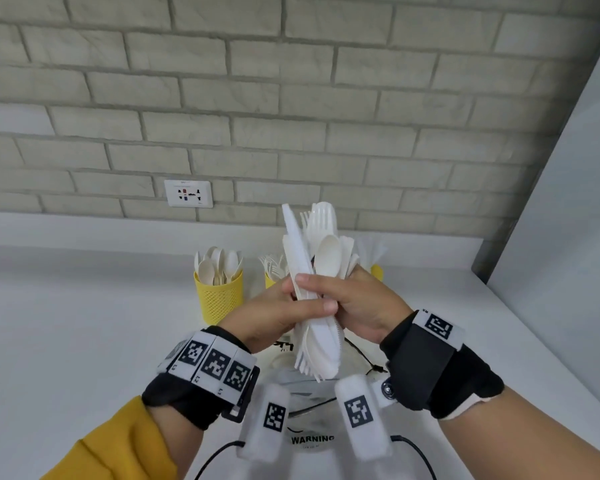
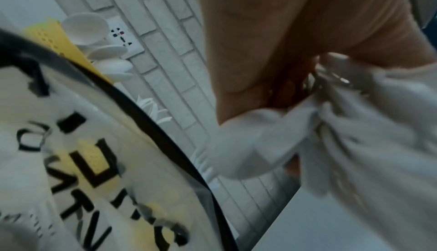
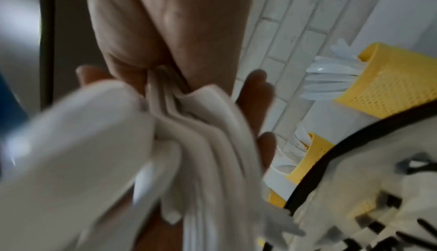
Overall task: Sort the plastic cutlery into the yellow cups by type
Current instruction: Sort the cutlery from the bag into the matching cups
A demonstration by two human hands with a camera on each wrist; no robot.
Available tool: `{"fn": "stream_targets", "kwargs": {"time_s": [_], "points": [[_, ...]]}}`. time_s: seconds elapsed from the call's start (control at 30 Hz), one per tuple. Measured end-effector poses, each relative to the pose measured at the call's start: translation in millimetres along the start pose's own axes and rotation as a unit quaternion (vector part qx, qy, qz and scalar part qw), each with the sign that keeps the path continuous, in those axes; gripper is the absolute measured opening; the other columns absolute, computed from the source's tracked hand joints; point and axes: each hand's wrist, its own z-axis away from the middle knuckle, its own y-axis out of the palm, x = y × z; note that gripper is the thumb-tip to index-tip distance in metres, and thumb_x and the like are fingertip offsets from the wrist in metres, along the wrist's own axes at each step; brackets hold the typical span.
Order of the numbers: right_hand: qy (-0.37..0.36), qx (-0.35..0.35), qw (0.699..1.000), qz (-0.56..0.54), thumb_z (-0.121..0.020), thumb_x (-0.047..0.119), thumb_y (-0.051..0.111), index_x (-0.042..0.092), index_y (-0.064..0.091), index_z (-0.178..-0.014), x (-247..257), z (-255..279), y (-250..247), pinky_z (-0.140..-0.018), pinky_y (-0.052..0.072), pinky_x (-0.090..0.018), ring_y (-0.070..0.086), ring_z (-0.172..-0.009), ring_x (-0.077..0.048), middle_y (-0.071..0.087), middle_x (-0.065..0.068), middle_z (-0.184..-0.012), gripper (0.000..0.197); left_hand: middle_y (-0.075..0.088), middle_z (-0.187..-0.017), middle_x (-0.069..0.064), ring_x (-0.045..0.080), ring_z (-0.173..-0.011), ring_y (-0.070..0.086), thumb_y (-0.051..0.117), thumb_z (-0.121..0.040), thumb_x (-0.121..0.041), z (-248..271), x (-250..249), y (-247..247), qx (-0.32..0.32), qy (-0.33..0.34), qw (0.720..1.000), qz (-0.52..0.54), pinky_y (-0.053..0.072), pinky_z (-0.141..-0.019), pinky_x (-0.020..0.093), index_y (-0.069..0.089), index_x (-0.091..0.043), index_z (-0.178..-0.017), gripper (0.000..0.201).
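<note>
The cutlery bundle (image 1: 314, 292) stands nearly upright, ends up and down; the left hand (image 1: 274, 317) and right hand (image 1: 357, 303) both grip its middle.

The white surface (image 1: 84, 306) carries three yellow perforated cups (image 1: 219, 296) at the far side and a clear printed bag (image 1: 309, 441) nearer.

you can read one word, "warning", in black capitals on the clear plastic bag (image 1: 312, 439) lying on the tabletop below your wrists; its smaller print is too blurred.
</note>
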Motion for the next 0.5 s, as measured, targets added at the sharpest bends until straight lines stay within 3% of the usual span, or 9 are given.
{"fn": "stream_targets", "kwargs": {"time_s": [0.1, 0.17, 0.23, 0.27, 0.3, 0.37, 0.43, 0.5], "points": [[-0.009, -0.019, 0.995, 0.098, -0.083, 0.01, 0.065, 0.003, 0.067, -0.095, -1.3, -4.1, -0.7, -0.075, 0.056, -0.027, 0.069, -0.086, -0.019, 0.07, -0.01, -0.089, 0.014, 0.073, -0.088, -0.004, 0.006, -0.088, 0.068, 0.059, -0.08, -0.003, -2.6, 4.6, 0.2, 0.006, 0.001, 1.0, -0.006, 0.051, -0.072, 0.016, 0.063, -0.015, -0.103, 0.026], [0.005, -0.056, 0.98, 0.192, -0.076, 0.03, 0.074, 0.01, 0.064, -0.101, -5.0, -12.5, -7.6, -0.068, 0.055, -0.025, 0.067, -0.088, -0.018, 0.071, -0.007, -0.093, 0.033, 0.071, -0.084, 0.002, 0.011, -0.083, 0.067, 0.056, -0.078, -0.01, -5.1, 7.8, 1.2, -0.008, -0.004, 1.0, -0.016, 0.05, -0.069, 0.018, 0.065, -0.012, -0.098, 0.023], [0.039, -0.07, 0.955, 0.285, -0.063, 0.06, 0.072, 0.022, 0.065, -0.101, -6.1, -17.8, -13.0, -0.079, 0.056, -0.032, 0.063, -0.099, -0.019, 0.071, -0.003, -0.099, 0.054, 0.065, -0.075, 0.006, 0.017, -0.075, 0.063, 0.057, -0.074, -0.014, -7.6, 10.8, 3.1, -0.036, -0.012, 0.999, -0.001, 0.05, -0.066, 0.023, 0.065, -0.01, -0.09, 0.019], [0.054, -0.064, 0.947, 0.312, -0.064, 0.065, 0.067, 0.023, 0.066, -0.101, -5.4, -18.9, -14.0, -0.087, 0.054, -0.036, 0.063, -0.102, -0.02, 0.071, -0.003, -0.101, 0.056, 0.063, -0.07, 0.005, 0.018, -0.071, 0.06, 0.058, -0.072, -0.014, -9.4, 12.3, 3.5, -0.056, -0.017, 0.998, 0.011, 0.05, -0.066, 0.025, 0.065, -0.009, -0.085, 0.016], [0.061, -0.057, 0.945, 0.317, -0.072, 0.062, 0.061, 0.018, 0.066, -0.102, -4.4, -19.0, -14.1, -0.09, 0.053, -0.036, 0.064, -0.099, -0.019, 0.071, -0.003, -0.1, 0.053, 0.062, -0.067, 0.004, 0.019, -0.069, 0.059, 0.058, -0.071, -0.014, -11.6, 14.1, 3.3, -0.076, -0.018, 0.997, 0.025, 0.05, -0.065, 0.026, 0.065, -0.01, -0.081, 0.013], [0.038, -0.089, 0.939, 0.331, -0.084, 0.05, 0.055, 0.011, 0.058, -0.105, -3.8, -17.2, -14.0, -0.08, 0.05, -0.024, 0.062, -0.082, -0.013, 0.063, -0.001, -0.094, 0.045, 0.066, -0.073, 0.009, 0.022, -0.072, 0.061, 0.059, -0.071, -0.014, -16.4, 15.1, 2.7, -0.111, -0.017, 0.991, 0.072, 0.051, -0.067, 0.028, 0.069, -0.007, -0.087, 0.019], [-0.06, -0.175, 0.917, 0.354, -0.086, 0.035, 0.059, 0.017, 0.054, -0.106, -3.7, -13.5, -14.5, -0.066, 0.042, -0.011, 0.051, -0.07, -0.008, 0.052, 0.003, -0.087, 0.027, 0.066, -0.094, 0.017, 0.025, -0.084, 0.061, 0.062, -0.074, -0.016, -21.9, 13.6, -2.7, -0.161, -0.039, 0.977, 0.133, 0.049, -0.074, 0.029, 0.066, 0.002, -0.101, 0.032], [-0.14, -0.173, 0.907, 0.358, -0.084, 0.02, 0.065, 0.019, 0.058, -0.096, -4.1, -9.6, -12.0, -0.062, 0.039, -0.007, 0.047, -0.066, -0.007, 0.051, 0.003, -0.085, 0.015, 0.068, -0.09, 0.015, 0.022, -0.081, 0.064, 0.061, -0.084, -0.016, -24.8, 10.4, -10.8, -0.174, -0.057, 0.969, 0.167, 0.05, -0.074, 0.027, 0.064, 0.001, -0.096, 0.021]]}}
